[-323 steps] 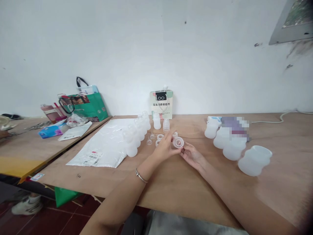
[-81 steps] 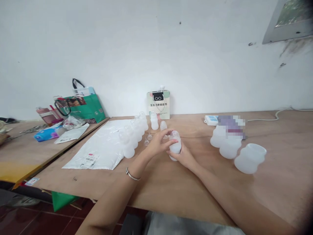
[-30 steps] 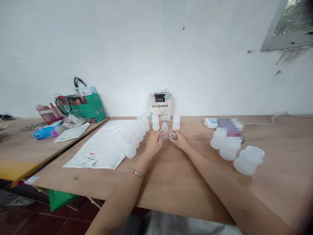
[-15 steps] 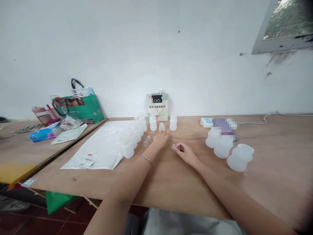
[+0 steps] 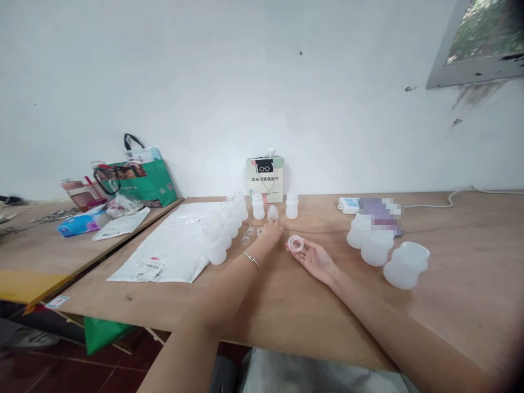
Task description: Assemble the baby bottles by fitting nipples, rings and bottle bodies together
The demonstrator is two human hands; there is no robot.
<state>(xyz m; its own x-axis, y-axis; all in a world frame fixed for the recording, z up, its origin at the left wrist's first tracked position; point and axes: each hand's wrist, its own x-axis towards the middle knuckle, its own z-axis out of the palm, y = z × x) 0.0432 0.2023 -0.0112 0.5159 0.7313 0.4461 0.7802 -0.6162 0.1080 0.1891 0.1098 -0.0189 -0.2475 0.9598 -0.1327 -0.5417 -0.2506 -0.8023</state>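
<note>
Left of the left hand (image 5: pixel 271 233), a row of capped bottles (image 5: pixel 216 250) lines a white plastic mailer (image 5: pixel 172 240); two clear teats (image 5: pixel 245 239) sit between row and hand. A clear cap (image 5: pixel 273 210) stands right in front of the left fingertips, with two more bottles (image 5: pixel 292 205) and a paper bag (image 5: pixel 265 183) farther beyond. Three milky bottles (image 5: pixel 405 266) stand right of the right hand (image 5: pixel 317 261), which pinches a ring (image 5: pixel 289 244) above the table (image 5: pixel 311 322). The ring is translucent, whitish and round, its open face tilted up. Whether the left hand grips anything is hidden.
</note>
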